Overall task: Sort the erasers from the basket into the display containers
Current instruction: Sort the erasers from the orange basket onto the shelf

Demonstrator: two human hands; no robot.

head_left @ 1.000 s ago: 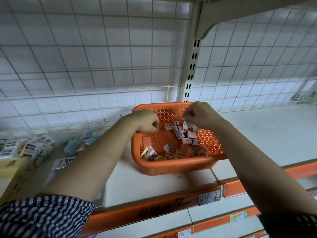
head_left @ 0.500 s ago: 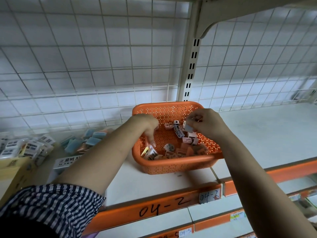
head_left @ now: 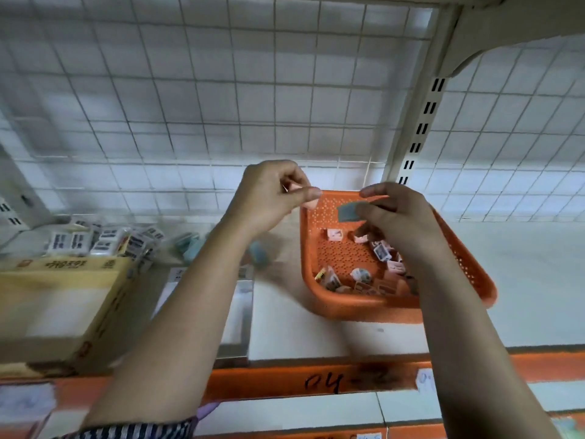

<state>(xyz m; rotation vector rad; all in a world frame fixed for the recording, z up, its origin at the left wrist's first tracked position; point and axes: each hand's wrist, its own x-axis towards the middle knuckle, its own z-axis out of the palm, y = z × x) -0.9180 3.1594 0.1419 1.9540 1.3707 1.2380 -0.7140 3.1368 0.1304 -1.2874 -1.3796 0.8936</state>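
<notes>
An orange perforated basket [head_left: 329,299] stands on the white shelf and holds several small wrapped erasers [head_left: 361,275]. My left hand [head_left: 269,191] is raised above the basket's left rim and pinches a pink eraser [head_left: 297,187] between thumb and fingers. My right hand [head_left: 399,213] hovers over the basket and pinches a grey-blue eraser [head_left: 348,211]. To the left, a clear display container [head_left: 240,312] holds light blue erasers [head_left: 190,248], partly hidden behind my left forearm.
White sleeved erasers [head_left: 95,242] are piled further left behind a yellow cardboard box [head_left: 63,299]. A wire grid [head_left: 221,106] backs the shelf. An orange price rail marked 04-2 [head_left: 332,380] runs along the front edge. A slotted upright post [head_left: 418,128] stands behind the basket.
Both hands have lifted out of the basket, each with an eraser. The view has shifted left, so the basket now lies to the right.
</notes>
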